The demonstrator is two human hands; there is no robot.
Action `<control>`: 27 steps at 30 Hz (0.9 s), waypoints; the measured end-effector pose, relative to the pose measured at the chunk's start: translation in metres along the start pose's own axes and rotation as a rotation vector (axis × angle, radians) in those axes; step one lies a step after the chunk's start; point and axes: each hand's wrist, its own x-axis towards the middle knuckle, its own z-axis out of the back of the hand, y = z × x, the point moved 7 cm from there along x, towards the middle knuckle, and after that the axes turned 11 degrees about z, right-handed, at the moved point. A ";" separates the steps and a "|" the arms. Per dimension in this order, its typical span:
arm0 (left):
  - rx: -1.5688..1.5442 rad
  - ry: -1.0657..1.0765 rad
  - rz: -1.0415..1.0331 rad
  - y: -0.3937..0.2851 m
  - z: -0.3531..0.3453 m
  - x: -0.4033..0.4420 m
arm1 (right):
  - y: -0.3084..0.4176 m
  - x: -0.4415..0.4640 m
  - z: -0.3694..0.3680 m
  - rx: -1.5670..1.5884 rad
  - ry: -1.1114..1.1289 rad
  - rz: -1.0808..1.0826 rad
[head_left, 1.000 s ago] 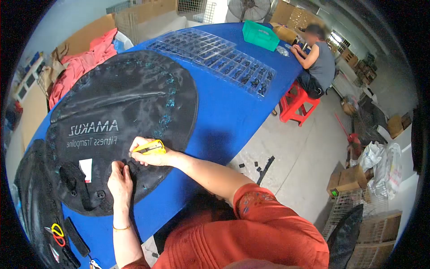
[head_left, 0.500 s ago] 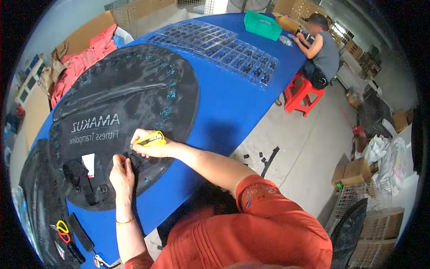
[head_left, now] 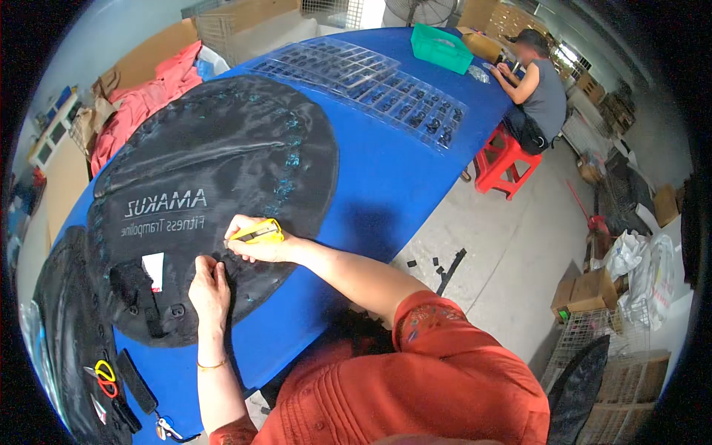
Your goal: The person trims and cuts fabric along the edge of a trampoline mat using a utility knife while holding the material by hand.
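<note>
A round black fabric piece (head_left: 245, 170) with pale mirrored lettering lies on the blue table (head_left: 371, 185). My right hand (head_left: 252, 239) is closed around a yellow cutter (head_left: 265, 231), its tip low over the fabric's lower right part. Just to the left, my left hand (head_left: 211, 285) rests on the fabric with thumb and fingers pressed together; what they pinch is too small to make out. A white label (head_left: 153, 271) and black straps (head_left: 144, 308) lie on the fabric left of my left hand.
Clear compartment trays (head_left: 415, 107) and a green bin (head_left: 440, 49) stand at the back. A co-worker (head_left: 540, 89) sits on a red stool (head_left: 507, 159) at the far right edge. Scissors (head_left: 106, 377) and more black fabric (head_left: 70, 297) lie at the left.
The view has shifted slightly, so the table and fabric appear a little further right. Both hands stay at nearly the same spot on the fabric, the cutter still in my right hand.
</note>
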 end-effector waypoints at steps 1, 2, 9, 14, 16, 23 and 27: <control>-0.007 -0.002 0.000 0.000 0.000 0.000 | 0.000 0.001 0.000 -0.002 0.005 0.002; -0.014 -0.002 -0.002 -0.001 0.000 0.000 | 0.000 0.000 0.000 0.001 0.001 -0.005; -0.035 0.000 -0.003 -0.001 0.000 0.000 | 0.000 -0.001 0.000 -0.022 -0.025 -0.019; -0.051 -0.005 -0.002 0.000 -0.001 0.000 | -0.002 0.001 0.000 -0.019 -0.022 -0.033; -0.044 0.015 0.005 0.002 -0.002 0.000 | -0.001 0.001 0.001 -0.033 -0.031 -0.039; -0.034 0.047 -0.003 0.002 -0.002 0.002 | -0.004 0.001 0.001 0.032 -0.054 -0.046; -0.051 0.035 -0.072 0.006 -0.004 0.004 | -0.003 0.001 -0.001 -0.029 -0.028 0.029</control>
